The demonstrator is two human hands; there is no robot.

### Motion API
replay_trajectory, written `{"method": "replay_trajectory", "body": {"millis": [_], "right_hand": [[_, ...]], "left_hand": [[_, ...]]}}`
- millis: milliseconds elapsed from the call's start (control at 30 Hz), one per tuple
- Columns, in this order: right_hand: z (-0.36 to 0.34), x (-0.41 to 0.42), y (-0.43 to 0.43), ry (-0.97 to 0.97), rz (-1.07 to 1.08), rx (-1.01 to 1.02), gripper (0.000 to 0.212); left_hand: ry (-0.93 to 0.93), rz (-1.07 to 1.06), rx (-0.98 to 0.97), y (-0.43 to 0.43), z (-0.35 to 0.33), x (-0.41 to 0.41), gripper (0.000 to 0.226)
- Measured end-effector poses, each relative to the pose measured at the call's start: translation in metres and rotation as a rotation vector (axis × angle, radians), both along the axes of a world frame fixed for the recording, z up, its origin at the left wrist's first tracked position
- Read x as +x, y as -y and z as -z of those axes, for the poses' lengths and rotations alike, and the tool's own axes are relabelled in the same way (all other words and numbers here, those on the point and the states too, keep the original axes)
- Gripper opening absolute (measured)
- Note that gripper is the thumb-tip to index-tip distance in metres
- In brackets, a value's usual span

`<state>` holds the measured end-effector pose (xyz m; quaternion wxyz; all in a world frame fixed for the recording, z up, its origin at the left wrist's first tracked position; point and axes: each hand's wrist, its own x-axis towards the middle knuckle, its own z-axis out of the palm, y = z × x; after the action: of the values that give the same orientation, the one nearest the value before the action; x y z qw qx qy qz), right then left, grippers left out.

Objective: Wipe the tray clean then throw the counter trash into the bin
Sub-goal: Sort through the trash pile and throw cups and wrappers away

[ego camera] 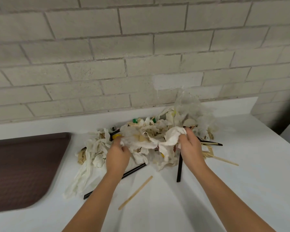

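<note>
A heap of trash [151, 131] lies on the white counter [241, 181] against the brick wall: crumpled white and brown napkins, clear plastic wrap, black straws, wooden stirrers. My left hand [118, 154] grips crumpled paper at the heap's left side. My right hand [190, 146] holds a wad of white napkin [174, 134] at the heap's right side. A dark brown tray [23, 164] lies flat on the counter to the left, apart from the heap. No bin is in view.
A loose wooden stirrer [136, 192] and black straws [179, 164] lie on the counter in front of the heap. Another stirrer [224, 160] lies to the right. The counter ends at its right edge near a dark gap [288, 114].
</note>
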<state>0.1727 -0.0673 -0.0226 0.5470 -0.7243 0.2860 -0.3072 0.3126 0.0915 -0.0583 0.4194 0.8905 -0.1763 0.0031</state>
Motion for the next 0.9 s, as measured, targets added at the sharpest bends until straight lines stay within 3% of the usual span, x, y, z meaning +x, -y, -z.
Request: {"method": "replay_trajectory", "body": {"millis": [100, 200, 267, 367, 467, 600, 700, 767, 833, 900], "right_hand": [[-0.001, -0.002, -0.005, 0.007, 0.005, 0.185, 0.044], [-0.004, -0.004, -0.01, 0.018, 0.007, 0.205, 0.033], [-0.002, -0.005, -0.011, -0.02, 0.012, 0.188, 0.057], [0.003, -0.007, -0.012, -0.02, 0.043, 0.107, 0.018], [0.008, -0.01, -0.016, -0.02, 0.033, 0.055, 0.009], [0.013, -0.013, -0.021, -0.037, -0.001, -0.008, 0.013], [0.014, -0.009, -0.025, -0.087, -0.036, -0.17, 0.008], [0.018, -0.006, -0.028, -0.151, -0.088, -0.305, 0.025], [0.023, -0.002, -0.03, -0.248, -0.168, -0.446, 0.041], [0.031, 0.003, -0.032, -0.409, -0.227, -0.574, 0.043]], "left_hand": [[-0.086, -0.009, -0.106, -0.005, -0.019, 0.001, 0.051], [-0.166, -0.044, -0.228, -0.008, -0.038, -0.003, 0.053], [-0.189, -0.04, -0.276, -0.01, -0.051, -0.005, 0.053], [-0.206, -0.042, -0.265, -0.011, -0.063, -0.006, 0.064], [-0.222, -0.08, -0.29, -0.013, -0.07, -0.007, 0.074], [-0.217, -0.064, -0.403, -0.02, -0.073, -0.003, 0.04], [-0.264, -0.038, -0.432, -0.025, -0.07, 0.002, 0.018], [-0.251, -0.032, -0.408, -0.027, -0.07, 0.004, 0.003], [-0.235, -0.047, -0.391, -0.029, -0.069, 0.007, 0.005], [-0.269, -0.044, -0.436, -0.031, -0.069, 0.01, 0.015]]}}
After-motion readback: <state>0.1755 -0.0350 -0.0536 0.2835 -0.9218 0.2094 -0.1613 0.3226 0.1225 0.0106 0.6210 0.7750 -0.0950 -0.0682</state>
